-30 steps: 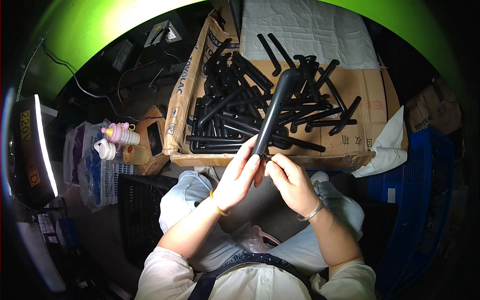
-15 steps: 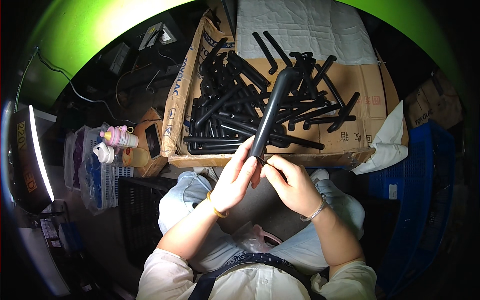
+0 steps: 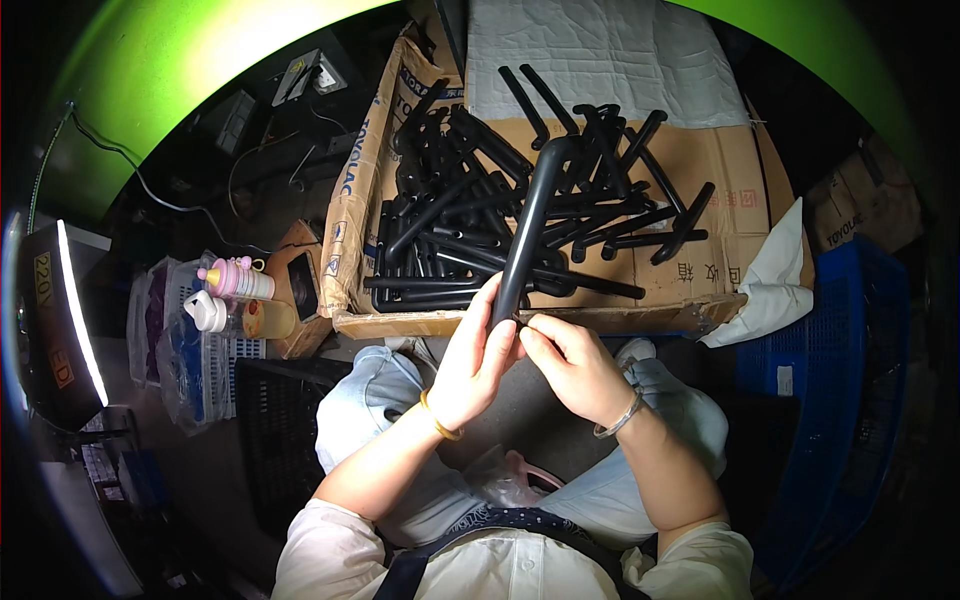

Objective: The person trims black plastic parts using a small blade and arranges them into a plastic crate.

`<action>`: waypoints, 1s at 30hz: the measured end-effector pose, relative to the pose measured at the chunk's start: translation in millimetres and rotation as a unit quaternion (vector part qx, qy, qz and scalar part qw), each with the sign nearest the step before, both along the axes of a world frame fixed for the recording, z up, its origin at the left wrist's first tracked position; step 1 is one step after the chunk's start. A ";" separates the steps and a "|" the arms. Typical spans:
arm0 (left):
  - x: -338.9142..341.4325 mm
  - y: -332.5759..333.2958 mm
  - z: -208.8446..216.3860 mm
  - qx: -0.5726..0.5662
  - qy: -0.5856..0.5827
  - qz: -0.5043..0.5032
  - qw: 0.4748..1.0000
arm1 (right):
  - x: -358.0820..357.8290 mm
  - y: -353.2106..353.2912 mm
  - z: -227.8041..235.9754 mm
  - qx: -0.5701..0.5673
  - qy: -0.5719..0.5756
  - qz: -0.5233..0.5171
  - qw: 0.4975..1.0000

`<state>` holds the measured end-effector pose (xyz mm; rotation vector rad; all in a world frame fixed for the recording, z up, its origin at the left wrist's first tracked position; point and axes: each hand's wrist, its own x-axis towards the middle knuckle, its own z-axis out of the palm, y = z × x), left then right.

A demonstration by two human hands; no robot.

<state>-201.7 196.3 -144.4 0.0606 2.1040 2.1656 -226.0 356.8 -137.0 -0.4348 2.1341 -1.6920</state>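
My left hand (image 3: pixel 472 350) is wrapped round the lower end of a black bent tube (image 3: pixel 531 217). The tube slants up and away from me, its short bent part at the far end. My right hand (image 3: pixel 580 365) is closed in a pinch right at the near end of that tube. Whatever its fingertips hold there is too small and too covered to make out. Beyond my hands, a pile of similar black bent tubes (image 3: pixel 462 205) lies in a shallow cardboard box (image 3: pixel 725 240).
A white cloth (image 3: pixel 600 60) covers the box's far part, and a loose white sheet (image 3: pixel 765 280) hangs at its right corner. Two drink bottles (image 3: pixel 238 280) stand at left beside a small cardboard box (image 3: pixel 310 335). A blue plastic crate (image 3: pixel 850 340) stands at right.
Both hands stay at the tube's near end. My right fingertips have moved slightly left, closer against it, and the small dark piece seen between them earlier is now hidden. The tube has tipped slightly left.
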 end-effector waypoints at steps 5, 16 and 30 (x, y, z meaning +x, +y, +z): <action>-1.2 -2.7 -9.6 -0.026 0.012 0.000 1.000 | 3.9 -7.7 -11.8 0.033 0.067 -0.059 0.995; -7.5 -4.4 -3.5 0.293 -0.216 -0.078 0.928 | -13.1 -5.6 -13.3 -0.138 0.041 -0.162 0.976; -24.2 -21.0 -4.6 0.309 -0.179 0.022 0.934 | 2.9 -5.4 2.2 -0.049 0.041 -0.093 0.994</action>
